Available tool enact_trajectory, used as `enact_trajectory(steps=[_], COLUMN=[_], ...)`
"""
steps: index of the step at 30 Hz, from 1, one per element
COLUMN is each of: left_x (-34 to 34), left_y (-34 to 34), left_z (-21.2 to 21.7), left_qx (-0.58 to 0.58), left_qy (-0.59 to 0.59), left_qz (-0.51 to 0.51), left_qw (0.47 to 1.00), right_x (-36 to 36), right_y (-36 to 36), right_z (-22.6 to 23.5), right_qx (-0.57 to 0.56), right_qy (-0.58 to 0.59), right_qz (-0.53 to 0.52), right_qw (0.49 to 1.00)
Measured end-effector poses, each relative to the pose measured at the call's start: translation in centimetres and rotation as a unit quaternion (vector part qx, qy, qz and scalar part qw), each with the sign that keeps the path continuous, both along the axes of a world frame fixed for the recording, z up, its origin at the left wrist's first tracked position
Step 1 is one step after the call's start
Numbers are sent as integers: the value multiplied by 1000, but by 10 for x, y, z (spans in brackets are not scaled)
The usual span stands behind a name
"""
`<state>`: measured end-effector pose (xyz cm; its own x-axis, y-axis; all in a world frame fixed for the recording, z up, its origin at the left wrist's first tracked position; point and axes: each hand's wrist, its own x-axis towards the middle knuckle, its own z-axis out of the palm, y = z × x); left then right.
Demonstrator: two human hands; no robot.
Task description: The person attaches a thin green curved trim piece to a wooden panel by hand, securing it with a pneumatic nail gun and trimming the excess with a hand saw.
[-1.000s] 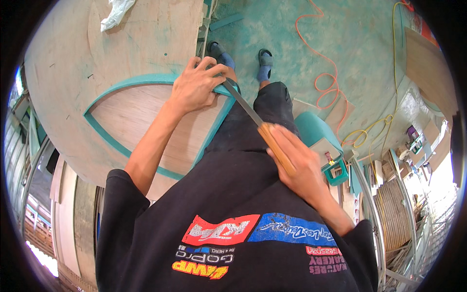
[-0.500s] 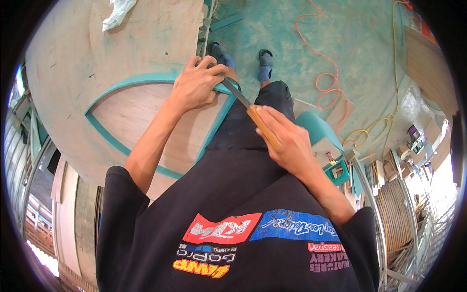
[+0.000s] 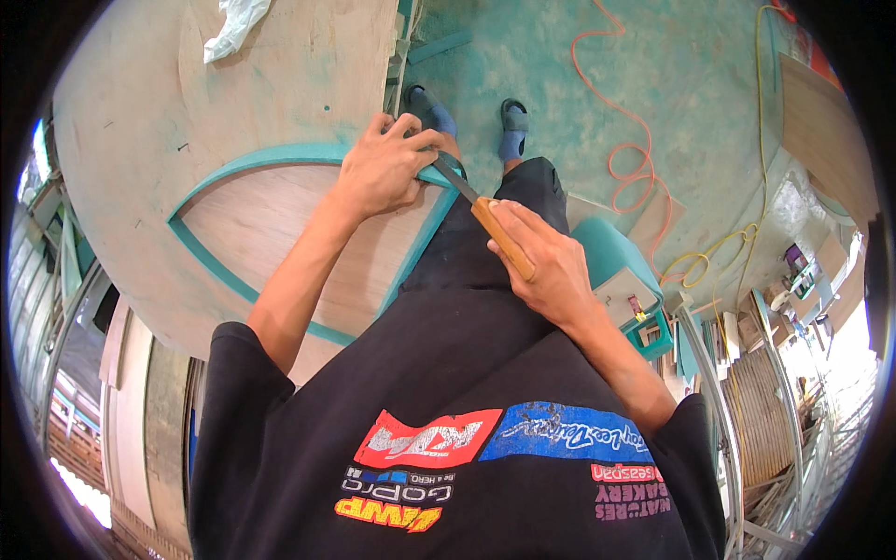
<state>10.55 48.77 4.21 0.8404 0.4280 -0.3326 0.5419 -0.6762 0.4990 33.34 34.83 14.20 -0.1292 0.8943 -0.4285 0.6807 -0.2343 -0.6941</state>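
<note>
A curved wooden frame [image 3: 280, 154] with teal-painted edges lies on a large plywood surface [image 3: 121, 177], its near right corner reaching over my lap. Across that corner runs a file with a dark flat blade and a wooden handle [image 3: 504, 241]. My right hand [image 3: 551, 266] is wrapped round the handle, fingers stretched along it. At the other end, my left hand [image 3: 385, 173] bends its fingers over the blade's tip beside the frame's corner. The exact grip of the left fingertips is partly hidden.
Crumpled white plastic [image 3: 235, 28] lies on the plywood. A teal stool-like box [image 3: 611, 252] stands by my right leg. An orange hose [image 3: 611, 89] and a yellow cord [image 3: 695, 269] trail over the green floor. Wood offcuts and metal rails [image 3: 709, 401] crowd the right side.
My right hand and the file have shifted slightly toward my left hand along the blade's line. The left hand keeps its place at the frame's corner.
</note>
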Motion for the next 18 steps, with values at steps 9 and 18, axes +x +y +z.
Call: enact_trajectory(steps=[9,18], left_x=[0,2], left_y=[-4,0], left_z=[1,5], left_qx=[-6,-17], left_qy=[-5,8], left_qz=[8,2], left_qw=[1000,1000], right_x=[21,21], right_y=[-25,-18], right_z=[41,44], right_qx=[28,2], right_qy=[-11,-2], right_qz=[12,0], right_qw=[999,1000])
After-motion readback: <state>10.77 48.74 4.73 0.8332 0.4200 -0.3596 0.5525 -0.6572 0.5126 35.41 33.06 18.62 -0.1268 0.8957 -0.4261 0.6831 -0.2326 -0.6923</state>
